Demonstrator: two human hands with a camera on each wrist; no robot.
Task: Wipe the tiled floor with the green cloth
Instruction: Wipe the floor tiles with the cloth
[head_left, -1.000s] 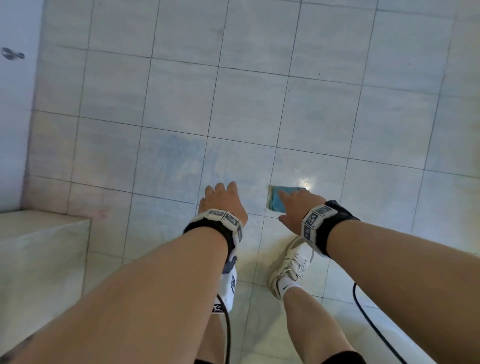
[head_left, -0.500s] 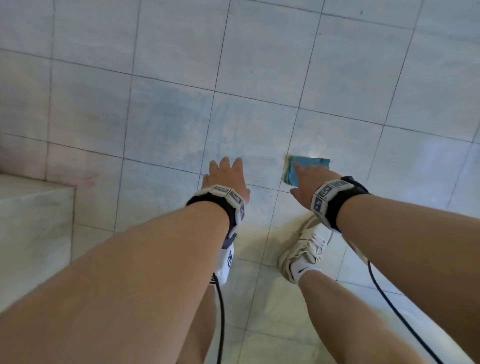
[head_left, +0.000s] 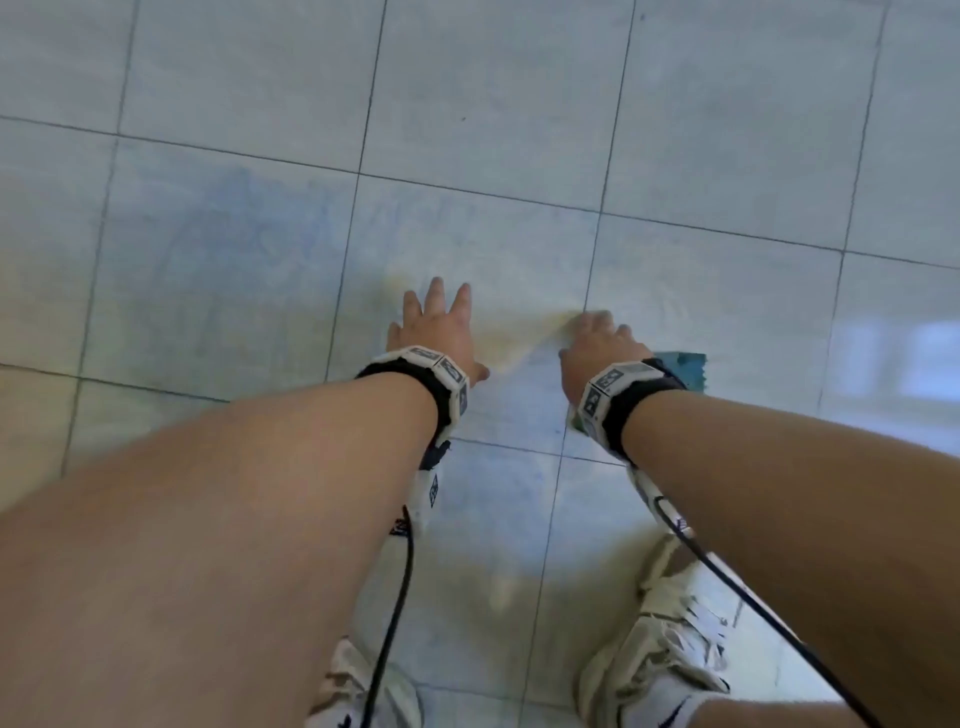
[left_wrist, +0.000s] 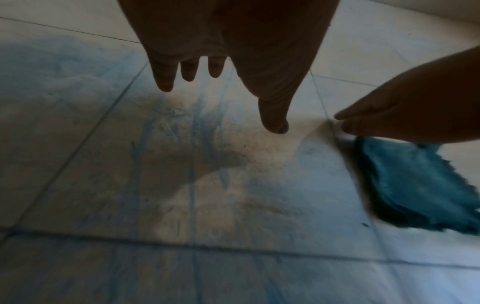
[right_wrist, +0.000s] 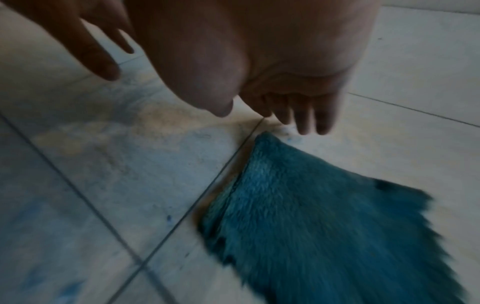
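The green cloth (head_left: 681, 367) lies folded and flat on the tiled floor (head_left: 493, 104), mostly hidden under my right wrist in the head view. My right hand (head_left: 597, 332) hovers over it, fingers straight and reaching past its far corner; it holds nothing. The right wrist view shows the cloth (right_wrist: 324, 222) below the hand (right_wrist: 275, 107), with the fingertips (right_wrist: 306, 127) just beyond its tip. My left hand (head_left: 441, 322) is spread open above bare tile, left of the cloth (left_wrist: 415, 185). In the left wrist view its fingers (left_wrist: 166, 82) hang straight and empty.
Blue smears (left_wrist: 197, 144) and a yellowish patch (head_left: 519, 332) mark the tiles between my hands. My two white shoes (head_left: 670, 660) (head_left: 358, 686) stand just behind. Black cables (head_left: 395, 582) hang from both wrists.
My view has dropped closer to the floor and the step at the left has left the frame. My right hand has moved forward from behind the cloth to over it.
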